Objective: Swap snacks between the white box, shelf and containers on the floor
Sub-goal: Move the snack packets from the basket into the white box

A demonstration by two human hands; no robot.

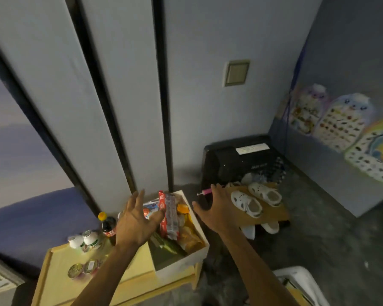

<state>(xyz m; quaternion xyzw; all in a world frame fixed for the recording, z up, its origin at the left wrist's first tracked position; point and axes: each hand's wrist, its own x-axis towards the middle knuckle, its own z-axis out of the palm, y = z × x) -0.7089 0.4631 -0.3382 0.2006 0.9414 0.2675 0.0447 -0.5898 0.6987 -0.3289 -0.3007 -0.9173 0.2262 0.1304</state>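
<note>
Evidently both hands are poised to reach rather than carry. The left hand [135, 219] hovers over the near left part of the box [179, 265], fingers spread apart and holding nothing, probably to pick among the snacks [170, 215] packed upright inside. The right hand [216, 208] hangs just beside the box's right wall, fingers also apart and empty. A pink thing [206, 191] shows past its fingertips; whether they touch it I cannot tell.

The box sits at the right end of the yellow bench [93, 277], perhaps the task's shelf, with bottles [86, 239] and cups [82, 269] lined along the left, leaving the middle free for sorting. A white container [301, 281] waits on the floor at lower right, within easy reach for the swap.
</note>
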